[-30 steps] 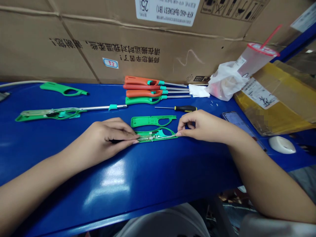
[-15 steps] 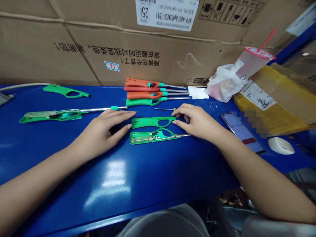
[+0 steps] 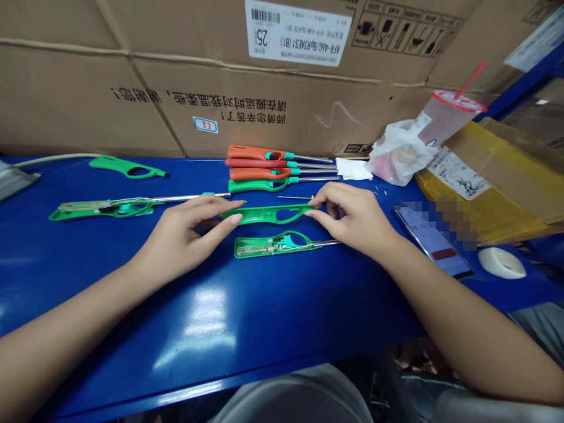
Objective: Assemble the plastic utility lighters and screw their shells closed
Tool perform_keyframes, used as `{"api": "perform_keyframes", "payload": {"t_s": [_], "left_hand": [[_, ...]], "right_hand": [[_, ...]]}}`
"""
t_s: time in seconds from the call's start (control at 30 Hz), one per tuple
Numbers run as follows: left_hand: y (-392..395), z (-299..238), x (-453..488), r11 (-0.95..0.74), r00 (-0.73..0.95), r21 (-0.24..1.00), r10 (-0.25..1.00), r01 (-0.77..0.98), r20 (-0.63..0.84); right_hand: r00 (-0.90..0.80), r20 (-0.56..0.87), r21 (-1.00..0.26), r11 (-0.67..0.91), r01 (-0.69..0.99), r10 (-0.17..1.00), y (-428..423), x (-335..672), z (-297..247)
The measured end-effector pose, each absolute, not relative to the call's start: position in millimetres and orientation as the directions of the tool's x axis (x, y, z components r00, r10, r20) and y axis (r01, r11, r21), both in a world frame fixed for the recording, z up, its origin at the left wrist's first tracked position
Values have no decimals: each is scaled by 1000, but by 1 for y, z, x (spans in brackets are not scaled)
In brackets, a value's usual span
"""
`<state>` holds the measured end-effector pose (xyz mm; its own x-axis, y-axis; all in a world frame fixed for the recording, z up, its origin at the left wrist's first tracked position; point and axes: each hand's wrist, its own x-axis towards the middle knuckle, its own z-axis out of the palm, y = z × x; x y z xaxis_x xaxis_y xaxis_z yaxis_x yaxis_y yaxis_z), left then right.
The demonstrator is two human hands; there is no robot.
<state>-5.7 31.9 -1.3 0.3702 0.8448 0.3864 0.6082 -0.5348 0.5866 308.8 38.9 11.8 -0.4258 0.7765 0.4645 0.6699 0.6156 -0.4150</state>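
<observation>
A green lighter casing half (image 3: pixel 267 215) is held by both ends, tilted with its hollow side partly toward me. My left hand (image 3: pixel 187 229) pinches its wide end between thumb and fingers. The narrow end, beside the trigger hole, is in the fingertips of my right hand (image 3: pixel 350 214). Just below lies an opened green lighter (image 3: pixel 255 247), its inner tank, wires and turquoise trigger exposed; its metal tube runs under my right hand. Behind my right fingertips is a thin screwdriver (image 3: pixel 294 197), its handle mostly hidden. Another opened green lighter (image 3: pixel 83 210) lies left of my left hand.
A loose green casing half (image 3: pixel 127 167) lies at the back left. Several assembled lighters (image 3: pixel 259 172) sit against the cardboard box (image 3: pixel 185 70). To the right are a bagged drink cup (image 3: pixel 449 114), a phone (image 3: pixel 434 241), a white mouse (image 3: pixel 501 262) and a yellow-taped carton (image 3: pixel 497 188).
The casing half was lying flat with both hands at its ends; now the left fingers have closed on it and it is tilted up, slightly away from the opened lighter.
</observation>
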Motion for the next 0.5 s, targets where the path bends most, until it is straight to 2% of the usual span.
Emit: {"api": "perform_keyframes", "payload": {"t_s": [0.1, 0.2, 0.33, 0.5], "left_hand": [[29, 3, -5, -525, 365, 604, 851, 599, 377], [28, 5, -7, -514, 391, 633, 856, 579, 337], [25, 9, -7, -566, 481, 613, 816, 551, 321], [19, 11, -6, -640, 563, 578, 753, 506, 341]], "right_hand": [[-450, 559, -315, 680, 662, 696, 33, 309, 19], [-484, 557, -256, 693, 674, 675, 30, 311, 26], [-569, 408, -275, 690, 669, 714, 30, 316, 32], [-654, 187, -430, 660, 616, 733, 30, 320, 39]]}}
